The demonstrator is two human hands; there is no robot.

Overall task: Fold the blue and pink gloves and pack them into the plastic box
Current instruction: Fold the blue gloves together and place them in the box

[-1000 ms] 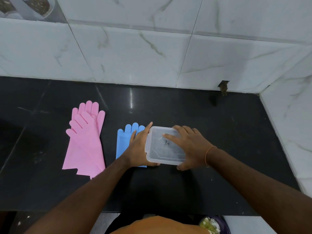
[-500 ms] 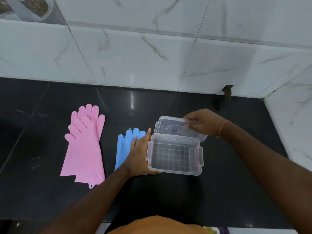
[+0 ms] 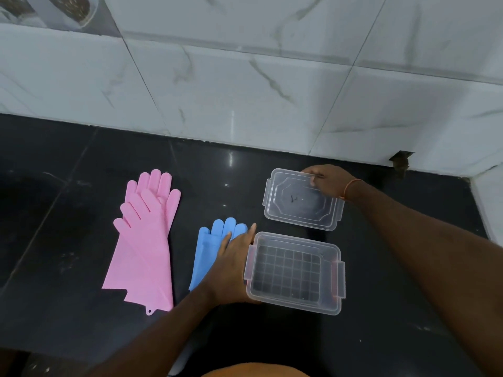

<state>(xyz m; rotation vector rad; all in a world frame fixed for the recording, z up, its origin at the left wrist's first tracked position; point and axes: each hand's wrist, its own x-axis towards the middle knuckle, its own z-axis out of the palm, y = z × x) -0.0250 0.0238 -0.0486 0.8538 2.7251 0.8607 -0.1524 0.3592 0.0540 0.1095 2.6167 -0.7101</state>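
Pink gloves (image 3: 145, 240) lie flat on the black counter (image 3: 54, 240), stacked, cuffs toward the person, well left of the plastic box (image 3: 295, 272). Blue gloves (image 3: 211, 248) lie between the pink pair and the box, partly under the left hand (image 3: 231, 263).

Handling (judged): gloves look like soft, thin rubber w/ textured palms; light, floppy, likely grippy vs. the counter. They should fold easily but may spring open; best hold is at cuff and fingertips, then press the fold flat. Box is light, stiff, clear plastic and may slide if pushed, so brace one wall.

Left hand: fingers extended, mostly together, flat against the box's left wall; not pinching anything. Right hand (image 3: 330, 180): arm reaches forward, fingertips pinching the far right edge of the lid (image 3: 299, 204), which sits just behind the open, empty box.
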